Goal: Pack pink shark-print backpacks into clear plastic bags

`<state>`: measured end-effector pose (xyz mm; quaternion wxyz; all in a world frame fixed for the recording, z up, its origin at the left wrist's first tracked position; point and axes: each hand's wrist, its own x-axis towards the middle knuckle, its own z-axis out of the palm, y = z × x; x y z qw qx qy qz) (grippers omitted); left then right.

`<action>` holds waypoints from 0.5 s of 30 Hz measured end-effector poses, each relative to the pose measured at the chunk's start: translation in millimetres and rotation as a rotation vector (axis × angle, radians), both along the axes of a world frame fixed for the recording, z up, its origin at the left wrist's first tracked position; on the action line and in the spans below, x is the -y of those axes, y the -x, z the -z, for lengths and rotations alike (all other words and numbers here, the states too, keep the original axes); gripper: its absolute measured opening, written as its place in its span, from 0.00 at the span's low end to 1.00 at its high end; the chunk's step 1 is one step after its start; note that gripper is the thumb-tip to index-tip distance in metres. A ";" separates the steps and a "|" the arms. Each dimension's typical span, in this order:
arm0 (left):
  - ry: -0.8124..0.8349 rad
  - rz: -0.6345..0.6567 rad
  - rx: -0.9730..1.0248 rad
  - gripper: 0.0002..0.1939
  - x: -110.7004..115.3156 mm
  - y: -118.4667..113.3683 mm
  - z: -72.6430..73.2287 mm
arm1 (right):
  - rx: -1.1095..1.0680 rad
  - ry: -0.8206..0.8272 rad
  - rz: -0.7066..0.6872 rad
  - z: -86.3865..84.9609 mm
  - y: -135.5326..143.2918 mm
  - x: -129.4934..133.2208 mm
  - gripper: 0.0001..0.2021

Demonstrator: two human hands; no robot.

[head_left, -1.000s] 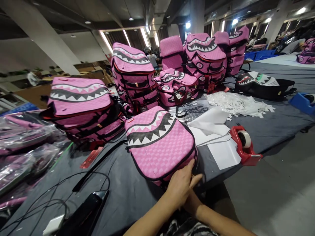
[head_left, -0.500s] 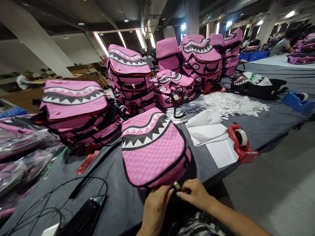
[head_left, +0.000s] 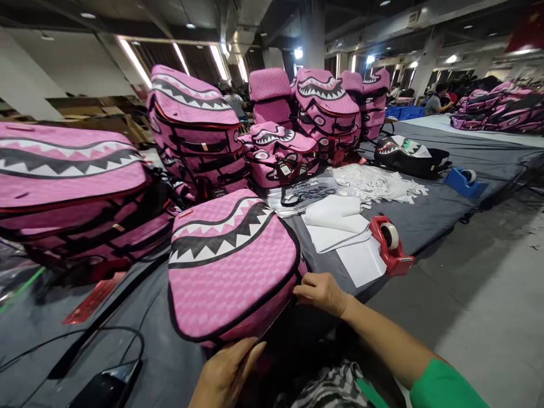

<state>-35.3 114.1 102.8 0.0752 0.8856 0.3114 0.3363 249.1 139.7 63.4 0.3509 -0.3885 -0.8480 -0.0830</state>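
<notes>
A pink backpack (head_left: 233, 266) with a black-and-white shark-teeth band lies on the dark cloth-covered table, its near edge toward me. My left hand (head_left: 229, 368) is at the lower edge of the bag, fingers closed on something I cannot make out. At the bag's right side, my right hand (head_left: 321, 292) pinches the edge near its corner. A thin light line runs along the bag's edge between both hands. The gold-coloured piece seen earlier between them does not show.
Stacked pink backpacks (head_left: 199, 136) stand behind and at the left (head_left: 68, 187). White sheets (head_left: 361, 260), a red tape dispenser (head_left: 391, 246), a pile of white tags (head_left: 378, 181) and a blue dispenser (head_left: 465, 184) lie to the right. A black device (head_left: 106, 385) is lower left.
My hands have moved apart along the bag's near edge, the right one up to the corner, the left one down and left. The view has turned right.
</notes>
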 end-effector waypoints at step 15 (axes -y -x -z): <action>0.105 0.066 0.307 0.14 44.4 -52.3 33.8 | -0.022 0.551 0.874 39.4 -141.8 41.3 0.12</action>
